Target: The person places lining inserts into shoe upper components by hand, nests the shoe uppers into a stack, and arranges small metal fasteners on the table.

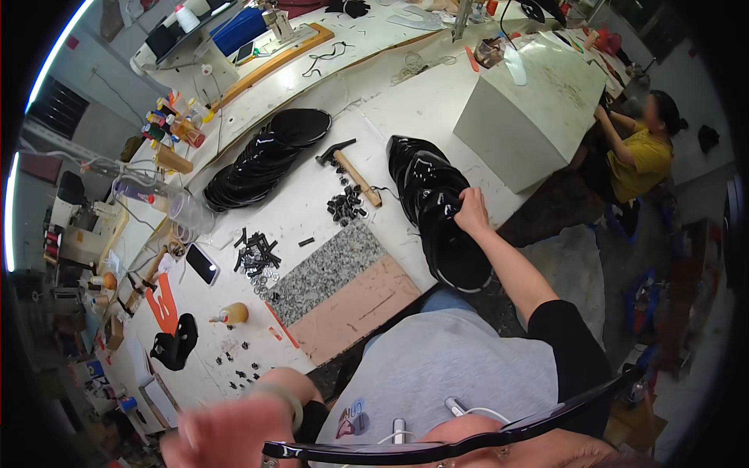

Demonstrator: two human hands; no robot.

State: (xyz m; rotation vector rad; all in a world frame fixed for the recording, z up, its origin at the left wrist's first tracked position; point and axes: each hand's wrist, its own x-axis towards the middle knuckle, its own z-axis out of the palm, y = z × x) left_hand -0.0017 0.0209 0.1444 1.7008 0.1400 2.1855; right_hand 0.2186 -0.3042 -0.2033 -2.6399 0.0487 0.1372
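Note:
My right hand (471,210) is closed on the edge of a glossy black piece in a nested stack of glossy black curved pieces (427,175), at the right of the white table. What these pieces are is not clear. My left hand (226,429) is raised close at the lower left, smeared by motion; its fingers cannot be made out. A hammer (360,178) with a wooden handle lies left of the stack, beside a heap of small black parts (346,204). Nearer to me lie a speckled stone slab (328,273) and a pinkish board (359,308).
A second glossy black stack (269,160) lies far left. Short black strips (257,253), a phone (202,264), a small bottle (234,313) and an orange piece (162,306) lie on the left. A pale box (530,109) stands far right; a person in yellow (644,160) works beyond it.

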